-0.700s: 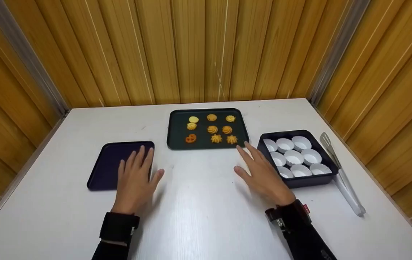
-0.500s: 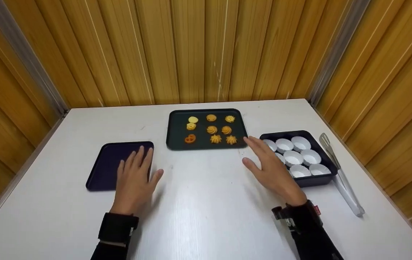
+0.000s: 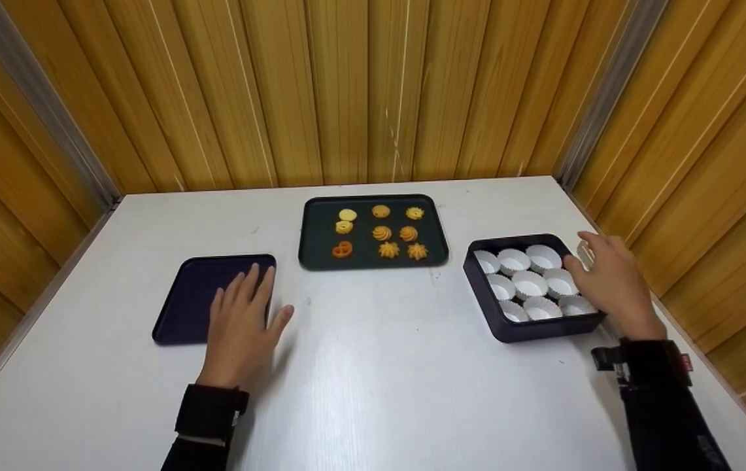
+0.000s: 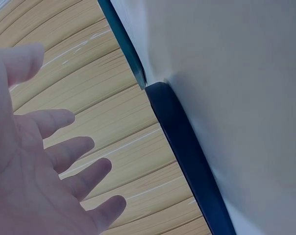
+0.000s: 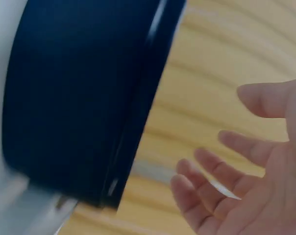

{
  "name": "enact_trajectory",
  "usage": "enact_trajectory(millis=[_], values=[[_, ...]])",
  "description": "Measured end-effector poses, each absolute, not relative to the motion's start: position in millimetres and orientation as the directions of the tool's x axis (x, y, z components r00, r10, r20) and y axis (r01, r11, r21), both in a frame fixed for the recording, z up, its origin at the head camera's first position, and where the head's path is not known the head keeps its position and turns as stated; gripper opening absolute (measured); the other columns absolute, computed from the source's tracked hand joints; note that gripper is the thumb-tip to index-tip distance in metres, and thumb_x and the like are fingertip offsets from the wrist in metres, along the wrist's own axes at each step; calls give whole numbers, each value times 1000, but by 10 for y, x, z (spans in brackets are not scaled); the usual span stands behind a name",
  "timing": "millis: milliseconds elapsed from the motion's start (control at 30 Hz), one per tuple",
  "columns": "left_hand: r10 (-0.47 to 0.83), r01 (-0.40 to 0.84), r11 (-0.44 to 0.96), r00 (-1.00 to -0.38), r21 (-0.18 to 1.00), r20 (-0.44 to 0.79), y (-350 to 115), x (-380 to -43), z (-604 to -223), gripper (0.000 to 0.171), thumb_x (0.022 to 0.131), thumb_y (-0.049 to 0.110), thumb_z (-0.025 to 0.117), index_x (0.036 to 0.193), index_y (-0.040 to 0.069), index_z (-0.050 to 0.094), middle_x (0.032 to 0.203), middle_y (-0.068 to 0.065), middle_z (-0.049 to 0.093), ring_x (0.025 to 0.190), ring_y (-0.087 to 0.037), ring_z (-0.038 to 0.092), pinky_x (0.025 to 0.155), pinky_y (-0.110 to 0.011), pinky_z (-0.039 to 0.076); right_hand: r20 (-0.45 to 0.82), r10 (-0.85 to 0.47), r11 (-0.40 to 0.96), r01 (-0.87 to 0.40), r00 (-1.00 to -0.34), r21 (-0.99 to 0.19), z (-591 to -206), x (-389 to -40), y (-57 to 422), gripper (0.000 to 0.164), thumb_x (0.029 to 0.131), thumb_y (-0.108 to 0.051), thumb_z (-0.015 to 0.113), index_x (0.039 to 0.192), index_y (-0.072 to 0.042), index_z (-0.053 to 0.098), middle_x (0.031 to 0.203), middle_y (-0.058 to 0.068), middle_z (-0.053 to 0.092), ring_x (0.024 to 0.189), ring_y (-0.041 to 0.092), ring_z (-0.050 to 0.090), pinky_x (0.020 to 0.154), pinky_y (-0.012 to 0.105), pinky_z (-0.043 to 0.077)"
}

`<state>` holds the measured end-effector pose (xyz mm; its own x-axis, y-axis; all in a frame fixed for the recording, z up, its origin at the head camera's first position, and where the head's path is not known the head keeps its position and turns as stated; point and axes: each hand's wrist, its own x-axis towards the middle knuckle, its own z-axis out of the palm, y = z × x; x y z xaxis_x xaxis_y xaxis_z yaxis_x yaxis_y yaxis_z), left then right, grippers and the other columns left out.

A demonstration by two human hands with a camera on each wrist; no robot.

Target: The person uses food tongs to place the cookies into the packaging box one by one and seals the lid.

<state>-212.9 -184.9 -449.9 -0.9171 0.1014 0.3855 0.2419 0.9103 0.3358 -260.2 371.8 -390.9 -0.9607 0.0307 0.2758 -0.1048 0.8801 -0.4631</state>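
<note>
My left hand (image 3: 238, 327) is spread, fingers extended, over the right part of a flat dark purple tray (image 3: 183, 301); it holds nothing. In the left wrist view its fingers (image 4: 84, 183) are apart from the tray's edge (image 4: 187, 147). My right hand (image 3: 614, 278) is over the right side of a dark square box (image 3: 510, 330) filled with white paper cups (image 3: 530, 286). Loosely bent fingers (image 5: 226, 166) hold nothing in the right wrist view, beside the box wall (image 5: 79, 98). Tongs (image 3: 585, 255) lie under this hand, mostly hidden, their slotted head showing.
A dark green tray (image 3: 310, 252) at the back middle bears several cookies, among them a pretzel (image 3: 342, 249), swirled cookies (image 3: 382, 233) and a pale round one (image 3: 347, 214). Wood-patterned walls (image 3: 340, 91) enclose the white table (image 3: 373, 366) at the back and sides.
My right hand has moved right, from the left of the box across to its right side, now covering most of the tongs. The left hand has stayed over the purple tray.
</note>
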Motion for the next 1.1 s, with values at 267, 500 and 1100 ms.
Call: enact_trajectory(millis=[267,500,1100], values=[[103,241,904,-924,353,367,-1850,-2139,-4490,73,105,40,66,164,9,38,169,-22,33,155,-48,30,124,-72,18,145,-26,904,-85,-989,-420,-4007,-2753,4024,53,107,-20,52,145,15,49,123,42,60,116,58,55,95,72,46],[106,245,906,-921,345,375,-1846,-2140,-4491,74,104,41,67,163,7,39,169,-23,33,155,-48,30,124,-71,20,19,-33,913,-38,-999,-405,-4030,-2775,4089,47,104,-13,46,143,14,52,130,43,59,113,56,58,92,68,48],[115,255,912,-911,320,395,-1854,-2158,-4483,73,103,38,70,162,5,42,166,-24,38,154,-48,34,124,-69,24,15,-237,898,-225,-971,-379,-4007,-2661,3943,38,99,-2,52,132,18,57,112,36,69,99,44,66,86,57,53]])
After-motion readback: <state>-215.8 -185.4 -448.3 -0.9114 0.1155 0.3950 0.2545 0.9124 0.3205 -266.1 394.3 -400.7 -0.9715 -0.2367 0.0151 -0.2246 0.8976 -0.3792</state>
